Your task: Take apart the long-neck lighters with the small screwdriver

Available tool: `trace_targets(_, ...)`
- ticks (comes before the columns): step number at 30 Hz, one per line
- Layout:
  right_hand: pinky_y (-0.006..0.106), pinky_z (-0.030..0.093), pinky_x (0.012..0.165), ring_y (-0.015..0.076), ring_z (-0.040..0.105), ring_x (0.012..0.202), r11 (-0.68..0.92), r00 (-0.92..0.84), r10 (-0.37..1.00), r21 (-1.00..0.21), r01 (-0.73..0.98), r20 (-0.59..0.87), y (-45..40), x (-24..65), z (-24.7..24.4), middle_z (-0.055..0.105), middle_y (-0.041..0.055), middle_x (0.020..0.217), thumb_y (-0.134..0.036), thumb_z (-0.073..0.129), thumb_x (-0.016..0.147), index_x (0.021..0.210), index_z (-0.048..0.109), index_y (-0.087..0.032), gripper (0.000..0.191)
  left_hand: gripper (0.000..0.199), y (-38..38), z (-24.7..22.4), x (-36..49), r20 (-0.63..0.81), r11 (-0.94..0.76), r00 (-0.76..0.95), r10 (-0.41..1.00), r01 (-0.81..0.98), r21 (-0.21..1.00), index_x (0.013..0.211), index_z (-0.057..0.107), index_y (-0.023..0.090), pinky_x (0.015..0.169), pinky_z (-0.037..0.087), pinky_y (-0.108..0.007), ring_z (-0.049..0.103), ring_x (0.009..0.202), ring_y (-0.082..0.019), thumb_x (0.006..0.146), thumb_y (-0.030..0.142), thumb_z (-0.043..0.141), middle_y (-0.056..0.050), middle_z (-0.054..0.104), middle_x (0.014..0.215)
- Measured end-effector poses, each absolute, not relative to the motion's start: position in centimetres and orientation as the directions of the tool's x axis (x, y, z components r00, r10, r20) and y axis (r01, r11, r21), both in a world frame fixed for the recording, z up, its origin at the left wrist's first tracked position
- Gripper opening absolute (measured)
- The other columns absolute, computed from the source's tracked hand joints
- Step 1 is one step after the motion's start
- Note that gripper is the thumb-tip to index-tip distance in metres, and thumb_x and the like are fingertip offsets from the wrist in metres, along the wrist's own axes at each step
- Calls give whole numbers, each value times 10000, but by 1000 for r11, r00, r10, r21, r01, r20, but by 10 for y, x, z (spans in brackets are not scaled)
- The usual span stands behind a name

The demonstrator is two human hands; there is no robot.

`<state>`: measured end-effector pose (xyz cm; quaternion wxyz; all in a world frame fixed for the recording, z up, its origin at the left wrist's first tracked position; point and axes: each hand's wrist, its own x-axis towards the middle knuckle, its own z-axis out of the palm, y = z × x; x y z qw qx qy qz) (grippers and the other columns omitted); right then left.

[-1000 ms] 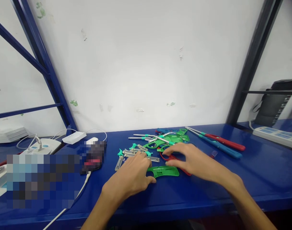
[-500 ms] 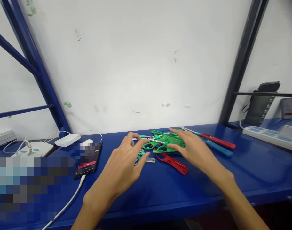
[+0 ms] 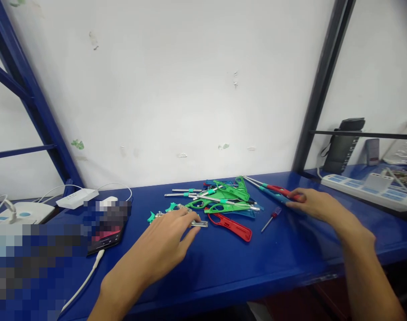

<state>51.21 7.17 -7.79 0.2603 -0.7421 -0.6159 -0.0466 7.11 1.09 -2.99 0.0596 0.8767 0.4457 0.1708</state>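
Touching the red lighter [image 3: 281, 190] at its handle, the right grip [image 3: 312, 205] is half closed beside the blue lighter [image 3: 273, 194]; firm hold unclear. The left grip [image 3: 163, 238], thumb parted, covers clear tubes [image 3: 203, 224] on the desk [image 3: 216, 272].

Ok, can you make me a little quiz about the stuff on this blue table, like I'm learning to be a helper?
1. Which hand is touching the handle of the long red lighter?

2. True or false: the screwdriver lies under the left hand.

3. What color is the cable at the near end of the phone?
A) green
B) white
C) red

Key:
1. The right hand.
2. False. It lies on the table, between the flat red piece and the right hand.
3. B.
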Motion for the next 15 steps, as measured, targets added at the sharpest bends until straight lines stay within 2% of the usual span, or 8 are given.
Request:
trace_targets(3, 405, 546, 687, 378, 764, 806, -201, 287, 927, -329, 923, 240, 81, 527, -89, 803, 142, 863, -313, 813, 682, 889, 800, -199, 236, 293, 13, -33, 70, 235, -592, 545, 805, 763, 260, 1204, 682, 288, 986, 470, -476, 661, 1113, -299, 1058, 370, 442, -52, 715, 1228)
trace_targets(7, 420, 540, 699, 372, 762, 791, -274, 338, 926, -320, 907, 167, 87, 530, -96, 792, 160, 842, -397, 741, 793, 895, 791, -181, 244, 277, 14, -33, 70, 223, -590, 547, 807, 761, 268, 1186, 685, 289, 951, 472, -458, 671, 1061, -290, 1051, 353, 452, -47, 720, 1199)
trace_targets(11, 419, 525, 720, 368, 761, 841, -245, 317, 926, -312, 918, 205, 76, 525, -86, 790, 187, 882, -405, 596, 925, 900, 789, -162, 311, 265, 13, -30, 70, 215, -588, 547, 809, 764, 268, 1132, 680, 282, 927, 469, -448, 663, 1037, -280, 1055, 329, 431, -38, 714, 1148)
trace_targets(15, 388, 528, 760, 330, 766, 847, -181, 283, 894, -300, 937, 346, 56, 521, -71, 798, 179, 901, -376, 547, 968, 954, 793, -171, 320, 272, 12, -30, 70, 218, -584, 543, 811, 765, 271, 1148, 666, 282, 948, 458, -459, 649, 1055, -270, 1064, 338, 413, -41, 684, 1176)
